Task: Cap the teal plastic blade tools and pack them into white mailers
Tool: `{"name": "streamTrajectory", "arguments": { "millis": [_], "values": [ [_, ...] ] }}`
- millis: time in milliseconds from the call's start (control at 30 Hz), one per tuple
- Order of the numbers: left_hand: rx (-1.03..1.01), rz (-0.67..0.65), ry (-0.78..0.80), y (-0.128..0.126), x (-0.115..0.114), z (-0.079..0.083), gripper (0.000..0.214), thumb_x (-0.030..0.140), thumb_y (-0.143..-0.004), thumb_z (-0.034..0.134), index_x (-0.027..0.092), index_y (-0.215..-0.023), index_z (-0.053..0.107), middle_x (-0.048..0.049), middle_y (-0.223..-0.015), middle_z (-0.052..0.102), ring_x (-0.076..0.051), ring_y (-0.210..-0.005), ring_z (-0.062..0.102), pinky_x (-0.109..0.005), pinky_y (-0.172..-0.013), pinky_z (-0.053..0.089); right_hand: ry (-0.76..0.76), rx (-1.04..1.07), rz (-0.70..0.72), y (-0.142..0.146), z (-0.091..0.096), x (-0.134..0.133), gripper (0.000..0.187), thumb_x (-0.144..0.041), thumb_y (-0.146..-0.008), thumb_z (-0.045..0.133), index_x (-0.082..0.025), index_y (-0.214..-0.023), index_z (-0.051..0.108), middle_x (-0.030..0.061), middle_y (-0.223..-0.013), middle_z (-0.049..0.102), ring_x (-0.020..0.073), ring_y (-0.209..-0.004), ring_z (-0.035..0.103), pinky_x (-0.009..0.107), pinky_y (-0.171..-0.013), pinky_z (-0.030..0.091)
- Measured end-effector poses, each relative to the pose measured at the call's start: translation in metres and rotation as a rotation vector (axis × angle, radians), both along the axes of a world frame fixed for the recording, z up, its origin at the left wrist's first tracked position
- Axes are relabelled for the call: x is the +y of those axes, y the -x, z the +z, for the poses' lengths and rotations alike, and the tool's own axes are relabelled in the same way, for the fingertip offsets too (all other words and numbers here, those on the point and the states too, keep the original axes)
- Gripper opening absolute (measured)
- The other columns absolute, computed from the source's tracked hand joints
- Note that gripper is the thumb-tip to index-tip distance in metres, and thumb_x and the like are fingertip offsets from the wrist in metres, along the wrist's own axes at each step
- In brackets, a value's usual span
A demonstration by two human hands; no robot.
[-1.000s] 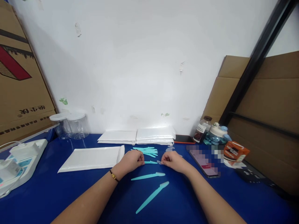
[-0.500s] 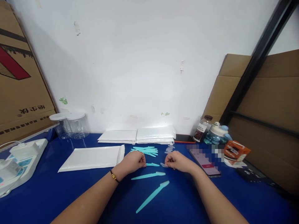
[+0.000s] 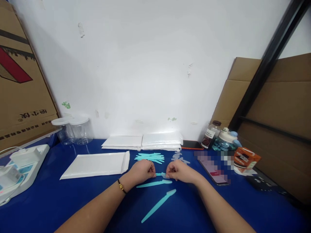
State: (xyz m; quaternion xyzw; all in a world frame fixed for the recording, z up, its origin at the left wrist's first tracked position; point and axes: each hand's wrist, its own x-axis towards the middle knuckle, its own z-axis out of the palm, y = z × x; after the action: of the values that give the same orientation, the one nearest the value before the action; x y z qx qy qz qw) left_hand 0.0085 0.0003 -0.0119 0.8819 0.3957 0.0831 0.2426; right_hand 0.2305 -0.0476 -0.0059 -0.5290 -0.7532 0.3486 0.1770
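Observation:
A turquoise eyebrow razor [image 3: 158, 174] is pinched in my left hand [image 3: 143, 171], its blade end pointing right. My right hand [image 3: 179, 171] is closed on a small clear blade cap [image 3: 165, 175], which meets the razor's blade end; fingers partly hide how far it is on. Just below lies another razor [image 3: 154, 183], and nearer me a further razor [image 3: 157, 207] rests at a slant. Behind my left hand is a pile of razors [image 3: 150, 157]. Several loose clear caps [image 3: 177, 155] lie behind my right hand.
A white padded envelope [image 3: 94, 165] lies at left, with stacked envelopes [image 3: 123, 141] against the wall. Two clear jars [image 3: 81, 131] and a power strip [image 3: 29, 171] stand farther left. At right are a phone [image 3: 212, 168], a bottle [image 3: 211, 134], a water jug [image 3: 224, 140] and an orange box [image 3: 245, 159].
My right hand has moved left with the cap, closing the gap to the razor in my left hand. The left hand has shifted slightly right and nearer me.

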Motion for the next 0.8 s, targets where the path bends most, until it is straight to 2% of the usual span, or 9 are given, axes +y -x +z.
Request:
{"name": "streamTrajectory", "arguments": {
  "millis": [133,200,267,333,400,467,567,667,800],
  "values": [
    [0.016,0.068,-0.059,0.010,0.008,0.000,0.012,0.031,-0.073,0.059,0.020,-0.071,0.064,0.0011,-0.068,0.064,-0.013,-0.062,0.055,-0.022,-0.052,0.032,-0.143,-0.103,-0.057,-0.022,0.007,-0.001,0.012,-0.019,-0.074,0.056,-0.017,-0.069,0.067,0.0006,-0.067,0.066,0.0131,-0.062,0.058,0.020,-0.054,0.040],
    [0.026,0.111,-0.074,0.018,0.014,0.001,0.009,0.028,-0.072,0.060,0.020,-0.071,0.064,0.0004,-0.069,0.064,-0.014,-0.064,0.055,-0.023,-0.054,0.033,-0.145,-0.170,-0.067,-0.032,0.010,-0.001,0.013,-0.016,-0.073,0.056,-0.017,-0.068,0.067,0.0015,-0.068,0.067,0.0146,-0.063,0.060,0.022,-0.056,0.042],
    [-0.018,0.135,-0.113,0.023,0.018,0.002,0.008,0.027,-0.071,0.061,0.020,-0.075,0.064,-0.0009,-0.076,0.064,-0.016,-0.070,0.056,-0.024,-0.059,0.037,-0.210,-0.224,-0.061,-0.032,0.013,-0.002,0.014,-0.016,-0.073,0.056,-0.018,-0.077,0.069,0.0033,-0.077,0.069,0.0166,-0.069,0.062,0.024,-0.061,0.046],
    [-0.152,0.152,-0.157,0.021,0.015,0.007,0.016,0.029,-0.073,0.061,0.019,-0.085,0.064,-0.0031,-0.087,0.064,-0.017,-0.080,0.057,-0.027,-0.069,0.041,-0.432,-0.258,-0.056,-0.023,0.017,-0.004,0.029,-0.014,-0.077,0.050,-0.021,-0.099,0.067,0.0069,-0.104,0.067,0.0201,-0.091,0.062,0.030,-0.077,0.049],
    [-0.358,0.166,-0.121,0.014,0.006,0.016,0.027,0.035,-0.078,0.058,0.018,-0.099,0.062,-0.0053,-0.095,0.063,-0.018,-0.085,0.057,-0.029,-0.075,0.043,-0.716,-0.316,-0.042,-0.007,0.023,-0.008,0.047,-0.008,-0.079,0.043,-0.025,-0.121,0.056,0.0072,-0.132,0.052,0.0224,-0.116,0.050,0.039,-0.094,0.043],
    [-0.589,0.130,0.037,0.003,-0.007,0.030,0.038,0.040,-0.083,0.053,0.017,-0.113,0.056,-0.0067,-0.098,0.064,-0.017,-0.086,0.058,-0.029,-0.076,0.046,-0.920,-0.410,0.009,0.010,0.031,-0.013,0.059,-0.003,-0.077,0.040,-0.027,-0.130,0.047,0.0053,-0.142,0.041,0.0234,-0.128,0.038,0.045,-0.101,0.037],
    [-0.891,-0.005,0.229,-0.010,-0.028,0.062,0.037,0.038,-0.086,0.051,0.016,-0.115,0.054,-0.0088,-0.110,0.062,-0.019,-0.099,0.057,-0.031,-0.086,0.046,-1.123,-0.510,0.068,0.029,0.049,-0.022,0.059,-0.002,-0.079,0.039,-0.024,-0.133,0.043,0.0037,-0.142,0.039,0.0233,-0.134,0.030,0.046,-0.104,0.033],
    [-1.001,-0.048,0.205,-0.011,-0.048,0.099,0.033,0.036,-0.085,0.055,0.017,-0.112,0.058,-0.0078,-0.104,0.065,-0.020,-0.098,0.059,-0.033,-0.085,0.047,-1.319,-0.531,0.006,0.039,0.077,-0.035,0.049,-0.006,-0.083,0.043,-0.027,-0.127,0.049,0.0000,-0.141,0.041,0.0231,-0.136,0.024,0.045,-0.110,0.025],
    [-1.092,-0.103,0.024,-0.004,-0.070,0.142,0.029,0.030,-0.084,0.058,0.022,-0.112,0.060,-0.0047,-0.114,0.062,-0.020,-0.102,0.058,-0.033,-0.085,0.048,-1.584,-0.535,-0.128,0.045,0.119,-0.051,0.038,-0.017,-0.086,0.054,-0.037,-0.117,0.054,-0.0103,-0.135,0.048,0.0201,-0.138,0.019,0.043,-0.115,0.011]
  ]
}}
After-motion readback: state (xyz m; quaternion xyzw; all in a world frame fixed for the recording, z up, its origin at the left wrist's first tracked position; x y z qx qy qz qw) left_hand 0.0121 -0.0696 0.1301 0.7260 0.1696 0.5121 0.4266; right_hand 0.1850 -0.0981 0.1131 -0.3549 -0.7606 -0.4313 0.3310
